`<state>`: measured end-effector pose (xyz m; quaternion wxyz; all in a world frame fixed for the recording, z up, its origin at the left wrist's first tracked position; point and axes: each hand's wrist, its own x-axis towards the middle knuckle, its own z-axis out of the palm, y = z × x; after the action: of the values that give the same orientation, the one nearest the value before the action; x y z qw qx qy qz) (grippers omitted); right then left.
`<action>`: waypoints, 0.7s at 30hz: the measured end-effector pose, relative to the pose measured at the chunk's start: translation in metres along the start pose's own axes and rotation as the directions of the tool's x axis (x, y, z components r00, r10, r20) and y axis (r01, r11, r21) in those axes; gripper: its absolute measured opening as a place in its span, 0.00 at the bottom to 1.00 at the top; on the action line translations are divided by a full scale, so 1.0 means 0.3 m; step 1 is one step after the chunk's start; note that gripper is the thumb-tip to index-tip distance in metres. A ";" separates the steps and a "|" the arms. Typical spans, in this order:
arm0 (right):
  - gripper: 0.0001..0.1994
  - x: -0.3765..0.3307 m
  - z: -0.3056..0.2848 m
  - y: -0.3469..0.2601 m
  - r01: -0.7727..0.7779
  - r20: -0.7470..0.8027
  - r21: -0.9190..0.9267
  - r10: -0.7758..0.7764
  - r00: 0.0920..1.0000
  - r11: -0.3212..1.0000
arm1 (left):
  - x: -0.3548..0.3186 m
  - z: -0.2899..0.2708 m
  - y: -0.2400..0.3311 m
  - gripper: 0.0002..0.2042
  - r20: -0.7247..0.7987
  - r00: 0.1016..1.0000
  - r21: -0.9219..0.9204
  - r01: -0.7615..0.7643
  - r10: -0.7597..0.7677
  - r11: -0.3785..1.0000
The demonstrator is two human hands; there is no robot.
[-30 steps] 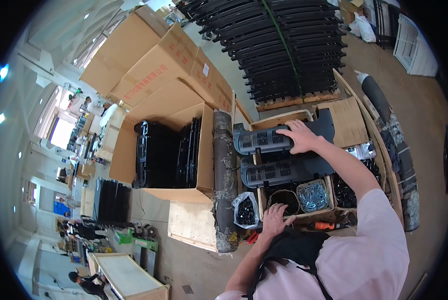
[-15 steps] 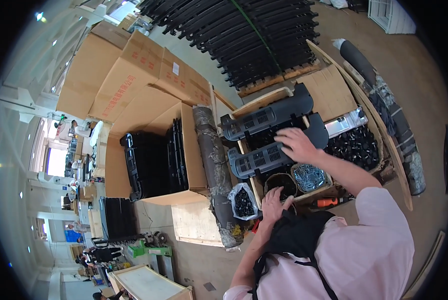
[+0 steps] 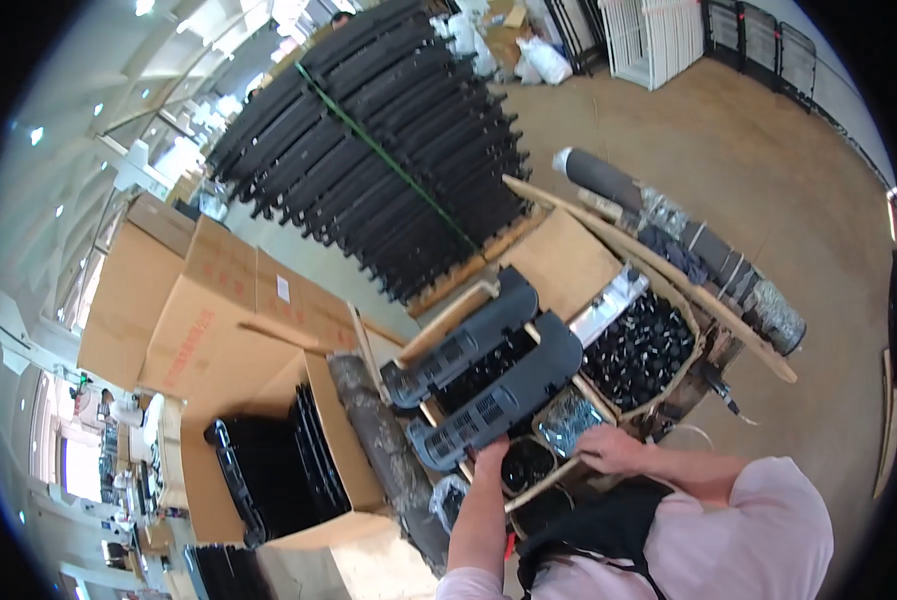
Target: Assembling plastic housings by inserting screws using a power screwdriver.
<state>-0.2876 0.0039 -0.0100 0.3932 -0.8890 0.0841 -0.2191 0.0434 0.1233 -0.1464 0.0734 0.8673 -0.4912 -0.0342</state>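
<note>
Two black plastic covers with vent slots lie across the wooden parts box: a far cover (image 3: 458, 345) and a near cover (image 3: 498, 400). My left hand (image 3: 489, 454) reaches to the near cover's lower edge, its fingers hidden beneath or behind it. By the compartment of silver screws (image 3: 570, 420), my right hand (image 3: 610, 450) is closed, fingers curled down at the wooden rim (image 3: 546, 484). What those fingers hold, if anything, is hidden. Beside my left hand is a round tub of small dark parts (image 3: 526, 464).
Small black parts (image 3: 640, 350) fill a large carton at right, with a silver packet (image 3: 608, 305) on its edge. An open carton (image 3: 368, 470) of black panels and a wrapped roll (image 3: 388, 450) stand at left. Strapped black frames (image 3: 368, 150) are stacked beyond.
My right hand has left the top of the near cover and come down beside the screws. My left hand has moved from the front tubs to the near cover's edge. The view has swung.
</note>
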 end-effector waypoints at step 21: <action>0.05 0.005 0.032 -0.021 -0.087 0.035 -0.300 0.102 0.994 0.950 | 0.044 -0.003 0.067 0.20 0.242 0.970 -0.058 0.016 -0.002 0.998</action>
<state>-0.2822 0.0141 -0.0105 0.2665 -0.9383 0.1490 -0.1624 0.0334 0.1019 -0.1421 0.0388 0.8564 -0.4912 -0.1544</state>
